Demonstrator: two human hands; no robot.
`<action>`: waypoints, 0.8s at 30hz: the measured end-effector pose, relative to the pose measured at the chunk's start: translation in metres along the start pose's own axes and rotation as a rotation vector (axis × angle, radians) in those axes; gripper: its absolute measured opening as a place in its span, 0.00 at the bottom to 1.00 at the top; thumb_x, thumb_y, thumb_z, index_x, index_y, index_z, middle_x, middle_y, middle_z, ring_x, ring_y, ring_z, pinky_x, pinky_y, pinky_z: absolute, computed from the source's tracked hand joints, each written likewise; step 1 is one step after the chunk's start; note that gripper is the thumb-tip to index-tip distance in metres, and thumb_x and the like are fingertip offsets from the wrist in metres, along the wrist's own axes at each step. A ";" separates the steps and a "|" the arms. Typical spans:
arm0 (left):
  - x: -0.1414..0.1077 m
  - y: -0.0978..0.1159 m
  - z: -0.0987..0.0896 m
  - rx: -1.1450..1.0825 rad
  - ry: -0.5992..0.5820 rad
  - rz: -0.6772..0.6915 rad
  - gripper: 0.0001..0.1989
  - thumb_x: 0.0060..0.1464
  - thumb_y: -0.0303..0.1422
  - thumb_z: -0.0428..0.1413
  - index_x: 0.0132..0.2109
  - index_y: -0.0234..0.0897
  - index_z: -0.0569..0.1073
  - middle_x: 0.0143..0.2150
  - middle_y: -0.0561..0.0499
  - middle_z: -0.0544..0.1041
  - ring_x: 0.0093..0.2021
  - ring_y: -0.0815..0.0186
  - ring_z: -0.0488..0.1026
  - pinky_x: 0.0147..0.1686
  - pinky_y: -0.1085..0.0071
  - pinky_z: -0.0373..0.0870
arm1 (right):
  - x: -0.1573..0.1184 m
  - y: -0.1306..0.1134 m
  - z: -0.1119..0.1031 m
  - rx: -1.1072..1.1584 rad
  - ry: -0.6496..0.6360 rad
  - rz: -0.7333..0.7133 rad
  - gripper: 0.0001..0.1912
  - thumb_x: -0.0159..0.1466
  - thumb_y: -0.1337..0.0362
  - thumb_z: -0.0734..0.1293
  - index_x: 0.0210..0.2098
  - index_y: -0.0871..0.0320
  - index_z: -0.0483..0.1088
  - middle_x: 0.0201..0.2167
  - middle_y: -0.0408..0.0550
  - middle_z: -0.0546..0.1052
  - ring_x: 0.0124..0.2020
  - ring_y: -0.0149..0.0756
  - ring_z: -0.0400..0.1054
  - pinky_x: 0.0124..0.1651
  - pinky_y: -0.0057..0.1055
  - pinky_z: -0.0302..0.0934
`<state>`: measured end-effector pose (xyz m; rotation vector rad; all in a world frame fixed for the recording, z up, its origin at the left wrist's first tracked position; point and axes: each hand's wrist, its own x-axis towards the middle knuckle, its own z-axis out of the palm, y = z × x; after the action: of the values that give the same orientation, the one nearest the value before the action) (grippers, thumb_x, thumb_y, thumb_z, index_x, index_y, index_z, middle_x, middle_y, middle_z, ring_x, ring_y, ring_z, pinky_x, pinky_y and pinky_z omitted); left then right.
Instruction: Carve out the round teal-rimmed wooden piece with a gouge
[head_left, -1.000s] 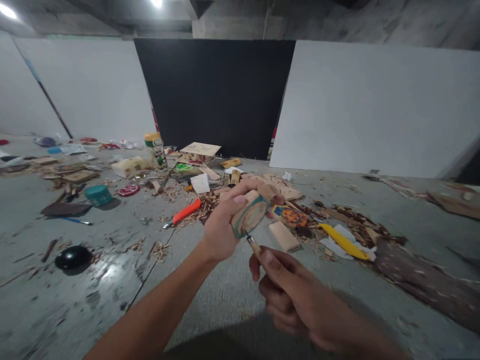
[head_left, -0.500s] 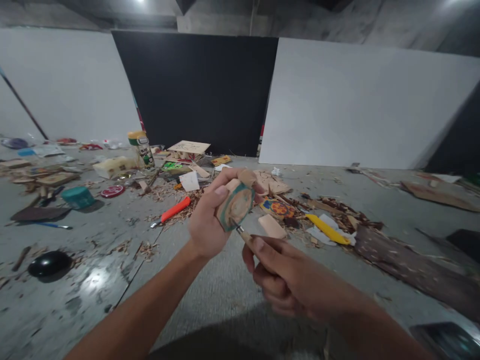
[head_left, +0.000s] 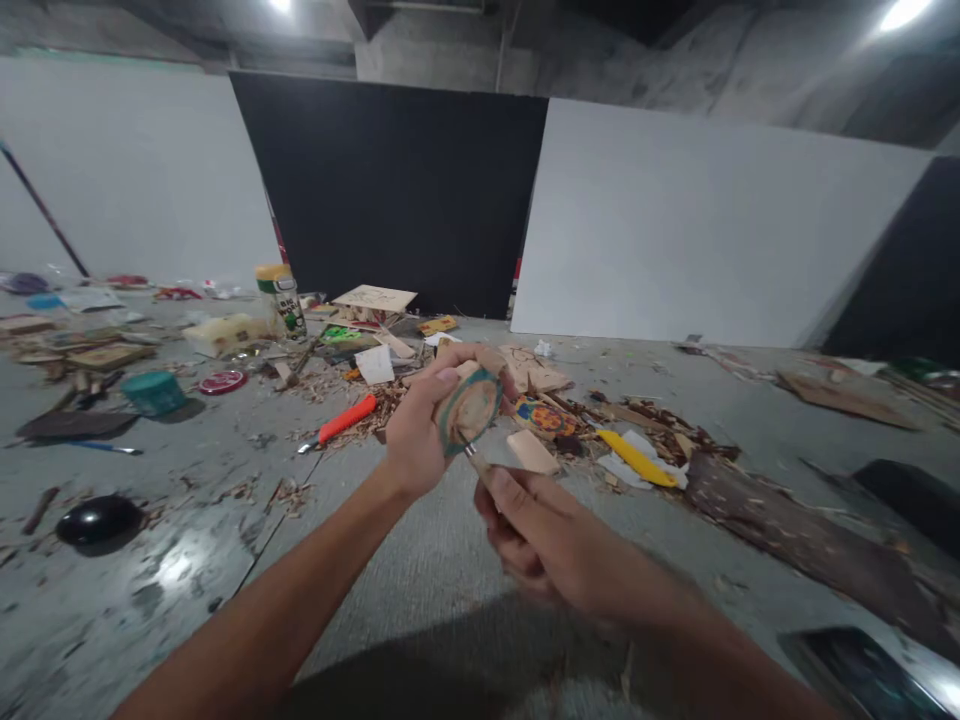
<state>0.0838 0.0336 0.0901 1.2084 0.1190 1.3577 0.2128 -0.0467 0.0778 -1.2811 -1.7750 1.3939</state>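
A wooden piece (head_left: 477, 408) with a blue-green ring painted round its face is held up near the middle of the view. My left hand (head_left: 417, 430) is wrapped round its left side and top edge. In my right hand (head_left: 536, 525) is a carving tool (head_left: 478, 462) with a pale handle and a short metal shaft. The tool's tip meets the lower edge of the carved face. My right fingers are closed round the handle, partly blurred.
On the floor lie an orange cutter (head_left: 346, 419), a yellow cutter (head_left: 637, 459), a painted piece (head_left: 545, 417), a pale block (head_left: 533, 452), a teal lid (head_left: 153, 394), a black rounded object (head_left: 99, 521) and wood shavings. Boards (head_left: 390, 190) stand behind.
The view has shifted slightly. The wooden piece is turned a little, and my right hand with the tool has moved slightly left.
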 end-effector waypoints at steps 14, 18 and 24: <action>0.003 0.012 -0.001 -0.108 0.016 -0.144 0.10 0.49 0.35 0.51 0.35 0.34 0.71 0.35 0.42 0.76 0.40 0.54 0.77 0.38 0.59 0.77 | -0.005 -0.005 -0.021 -0.674 0.257 -0.188 0.14 0.72 0.57 0.55 0.34 0.55 0.65 0.31 0.49 0.74 0.32 0.39 0.66 0.35 0.35 0.53; 0.003 0.013 -0.003 -0.108 -0.033 -0.132 0.11 0.49 0.37 0.51 0.35 0.34 0.72 0.35 0.42 0.76 0.40 0.54 0.76 0.38 0.59 0.76 | -0.004 0.000 -0.019 -0.640 0.208 -0.178 0.20 0.74 0.52 0.51 0.32 0.55 0.63 0.30 0.49 0.73 0.31 0.39 0.65 0.35 0.36 0.54; 0.003 0.015 -0.006 0.011 -0.142 -0.089 0.13 0.50 0.39 0.53 0.37 0.34 0.74 0.35 0.42 0.75 0.39 0.55 0.75 0.36 0.62 0.74 | -0.002 -0.001 -0.018 -0.472 0.105 -0.119 0.22 0.73 0.47 0.50 0.34 0.55 0.64 0.29 0.48 0.73 0.30 0.37 0.65 0.32 0.35 0.54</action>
<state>0.0705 0.0362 0.0992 1.2894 0.0790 1.1919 0.2291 -0.0410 0.0847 -1.4194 -2.1436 0.8506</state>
